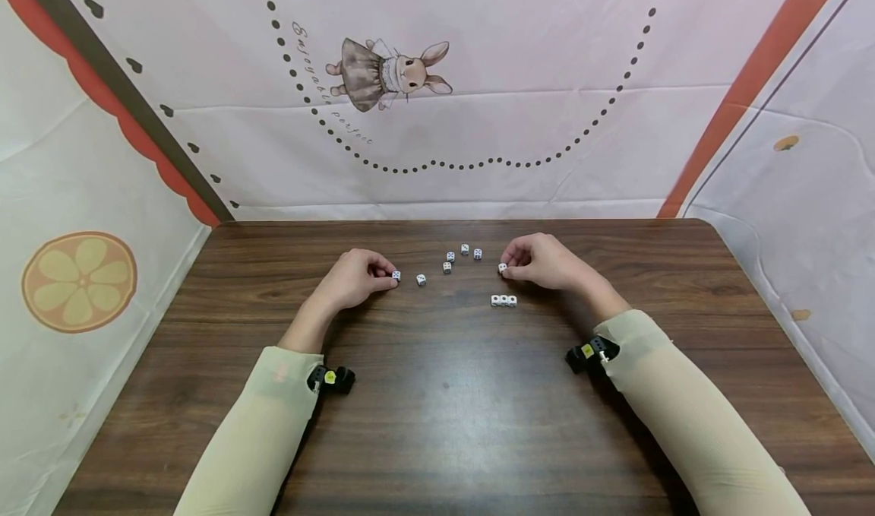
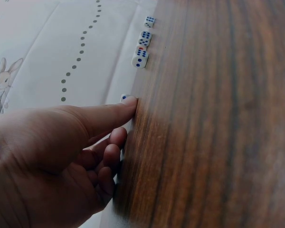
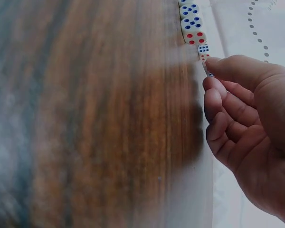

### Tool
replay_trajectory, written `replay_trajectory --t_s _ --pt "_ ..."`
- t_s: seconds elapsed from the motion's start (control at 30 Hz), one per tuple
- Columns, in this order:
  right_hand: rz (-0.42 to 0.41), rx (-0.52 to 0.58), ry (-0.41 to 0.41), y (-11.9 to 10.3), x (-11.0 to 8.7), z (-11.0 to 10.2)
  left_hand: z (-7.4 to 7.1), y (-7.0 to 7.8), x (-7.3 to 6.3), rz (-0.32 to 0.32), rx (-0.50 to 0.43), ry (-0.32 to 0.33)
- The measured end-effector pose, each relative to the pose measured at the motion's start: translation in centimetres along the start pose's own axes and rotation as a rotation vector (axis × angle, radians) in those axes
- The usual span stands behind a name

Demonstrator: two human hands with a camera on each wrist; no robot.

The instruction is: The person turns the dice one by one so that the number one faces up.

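Note:
My left hand [image 1: 353, 279] pinches a white die [image 1: 396, 276] between thumb and fingers, low over the brown table. In the left wrist view the thumb hides most of that die [image 2: 124, 97]. My right hand [image 1: 544, 263] pinches another white die [image 1: 502, 268] with thumb and forefinger; only a sliver of this die [image 3: 208, 69] shows in the right wrist view. Just right of the left hand lies a single die [image 1: 421, 280]. Nearer me than the right fingertips, three dice [image 1: 503, 301] stand side by side in a short row, with red and blue pips on their sides.
Between the hands several loose dice lie scattered, among them a die [image 1: 447, 268] and a farther die [image 1: 465, 249]. The wooden table [image 1: 444, 409] ends at a hanging cloth [image 1: 519, 68] printed with a rabbit. Cloth walls also flank both sides.

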State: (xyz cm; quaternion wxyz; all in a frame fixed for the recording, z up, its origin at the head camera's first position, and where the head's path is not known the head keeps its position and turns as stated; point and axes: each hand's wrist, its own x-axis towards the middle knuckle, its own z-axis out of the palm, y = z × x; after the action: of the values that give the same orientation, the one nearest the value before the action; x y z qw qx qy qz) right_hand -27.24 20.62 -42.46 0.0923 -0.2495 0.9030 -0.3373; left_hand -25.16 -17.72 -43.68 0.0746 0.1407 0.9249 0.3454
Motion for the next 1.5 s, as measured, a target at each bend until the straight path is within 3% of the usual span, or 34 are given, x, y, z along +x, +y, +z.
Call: replay_trajectory --t_s 0.87,1.5 --pt "0.018 -0.033 -0.011 0.06 -0.04 -0.07 -0.14 0.03 -0.11 -0.002 -0.003 -0.009" --pt "-0.029 -0.075 -0.008 -0.44 0.54 0.36 -0.07 -0.15 -0.01 -0.008 -0.003 -0.009"
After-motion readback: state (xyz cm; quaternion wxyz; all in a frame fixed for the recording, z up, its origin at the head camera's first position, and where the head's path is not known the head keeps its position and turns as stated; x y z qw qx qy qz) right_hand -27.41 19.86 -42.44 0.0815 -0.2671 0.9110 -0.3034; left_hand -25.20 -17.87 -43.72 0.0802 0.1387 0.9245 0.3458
